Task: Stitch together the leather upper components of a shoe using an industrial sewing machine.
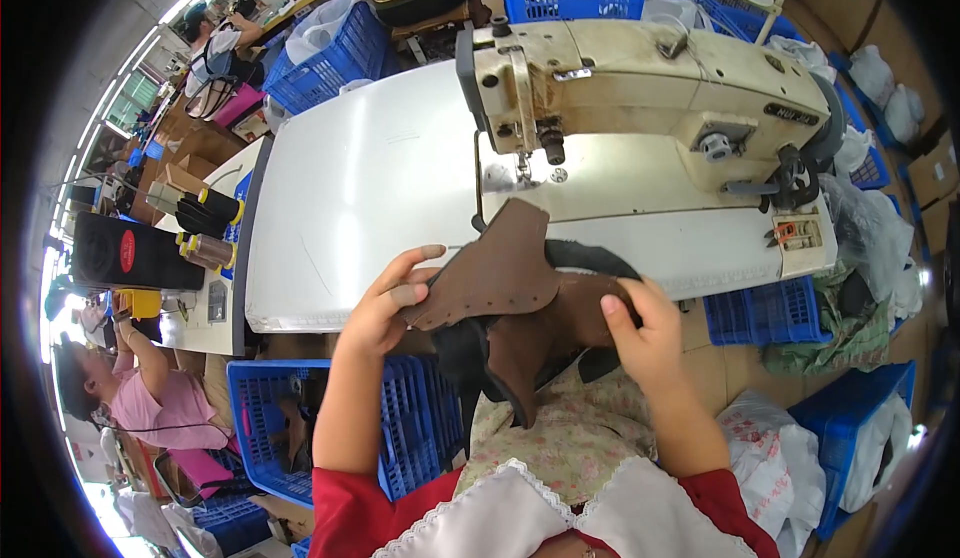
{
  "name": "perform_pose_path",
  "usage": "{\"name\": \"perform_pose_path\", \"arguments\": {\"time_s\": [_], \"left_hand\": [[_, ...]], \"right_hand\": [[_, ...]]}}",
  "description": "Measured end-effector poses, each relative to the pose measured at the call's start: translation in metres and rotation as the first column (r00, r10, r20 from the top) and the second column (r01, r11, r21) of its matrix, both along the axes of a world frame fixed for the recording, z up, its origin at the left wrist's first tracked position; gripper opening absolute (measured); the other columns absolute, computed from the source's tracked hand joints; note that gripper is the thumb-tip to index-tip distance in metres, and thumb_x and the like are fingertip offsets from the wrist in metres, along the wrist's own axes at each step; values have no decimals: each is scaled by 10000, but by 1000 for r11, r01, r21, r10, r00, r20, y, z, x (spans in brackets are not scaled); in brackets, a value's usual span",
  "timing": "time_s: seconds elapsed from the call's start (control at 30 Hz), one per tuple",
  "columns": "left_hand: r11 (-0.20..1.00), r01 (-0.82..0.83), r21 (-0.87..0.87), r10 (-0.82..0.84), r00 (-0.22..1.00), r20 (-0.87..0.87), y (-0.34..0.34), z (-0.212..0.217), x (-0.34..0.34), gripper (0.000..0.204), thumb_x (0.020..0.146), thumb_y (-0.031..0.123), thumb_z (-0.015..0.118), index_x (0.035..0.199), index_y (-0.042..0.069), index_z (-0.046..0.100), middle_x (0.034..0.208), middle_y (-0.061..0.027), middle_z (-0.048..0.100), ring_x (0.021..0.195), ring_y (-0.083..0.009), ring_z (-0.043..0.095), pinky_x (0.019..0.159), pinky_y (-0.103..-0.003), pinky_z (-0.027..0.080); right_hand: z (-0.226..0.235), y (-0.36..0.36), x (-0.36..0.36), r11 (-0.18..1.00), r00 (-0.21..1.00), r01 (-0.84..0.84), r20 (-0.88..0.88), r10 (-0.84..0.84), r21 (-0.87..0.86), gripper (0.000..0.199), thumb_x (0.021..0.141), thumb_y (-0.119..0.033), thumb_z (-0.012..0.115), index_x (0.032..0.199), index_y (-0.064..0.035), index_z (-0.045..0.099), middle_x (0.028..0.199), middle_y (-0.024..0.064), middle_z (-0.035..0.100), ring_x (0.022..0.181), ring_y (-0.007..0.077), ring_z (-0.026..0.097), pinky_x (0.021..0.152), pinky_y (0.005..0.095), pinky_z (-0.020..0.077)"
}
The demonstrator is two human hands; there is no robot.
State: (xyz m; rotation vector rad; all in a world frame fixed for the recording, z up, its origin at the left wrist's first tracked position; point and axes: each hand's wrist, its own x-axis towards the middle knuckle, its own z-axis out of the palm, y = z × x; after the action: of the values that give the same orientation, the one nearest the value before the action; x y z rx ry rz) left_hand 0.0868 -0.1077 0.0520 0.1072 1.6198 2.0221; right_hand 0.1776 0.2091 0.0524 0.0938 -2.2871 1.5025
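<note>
A brown shoe upper [495,276] with a row of small holes and black lining is held up over my lap, at the near edge of the sewing machine table [360,173]. My left hand [380,303] grips its left side, the index finger stretched past the edge. On the right, my right hand [645,333] pinches the upper with the thumb on top; its other fingers are partly hidden behind. The cream sewing machine [640,88] stands just beyond, its needle and presser foot [524,166] past the upper's far tip, not touching it.
A blue crate [270,428] with brown pieces stands at my lower left; another blue crate [765,313] sits below the table at right. Plastic bags [775,458] lie at my right. Thread spools [210,213] stand on a side table. Two people work at the left.
</note>
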Motion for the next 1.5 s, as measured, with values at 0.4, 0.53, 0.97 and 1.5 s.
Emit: {"name": "perform_pose_path", "arguments": {"time_s": [0.4,0.53,0.97,1.5], "left_hand": [[582,793,-180,-776,608,169,9,-37,-113,1155,696,741,742,1441,-83,423,1388,-205,547,1295,-291,518,1099,-419,398],[618,784,-65,-752,613,241,37,-25,-108,1203,633,703,817,1457,-67,399,1407,-200,523,1308,-296,501,1111,-413,386],[730,680,-66,-653,723,224,13,-2,-89,1368,556,611,908,1552,-4,200,1441,-200,472,1358,-312,436,1141,-404,325],[751,410,-518,-407,905,127,42,18,-111,751,728,129,872,1376,0,514,1200,-132,664,1112,-216,628,996,-334,478]], "right_hand": [[-7,-12,-3,998,998,-58,-8,58,-10,225,937,-187,678,1031,17,686,863,151,655,788,288,625,732,346,505],[-14,-9,-3,999,999,-28,25,29,-24,224,944,-193,675,1028,14,687,881,148,661,797,276,631,741,342,504],[-2,-33,-18,948,995,-65,55,87,-310,241,979,-190,639,1079,27,666,952,130,670,851,232,625,791,320,488],[-23,-12,-30,806,966,222,235,-106,-549,284,993,-106,591,1239,24,650,1072,124,678,710,138,644,693,282,524]]}}
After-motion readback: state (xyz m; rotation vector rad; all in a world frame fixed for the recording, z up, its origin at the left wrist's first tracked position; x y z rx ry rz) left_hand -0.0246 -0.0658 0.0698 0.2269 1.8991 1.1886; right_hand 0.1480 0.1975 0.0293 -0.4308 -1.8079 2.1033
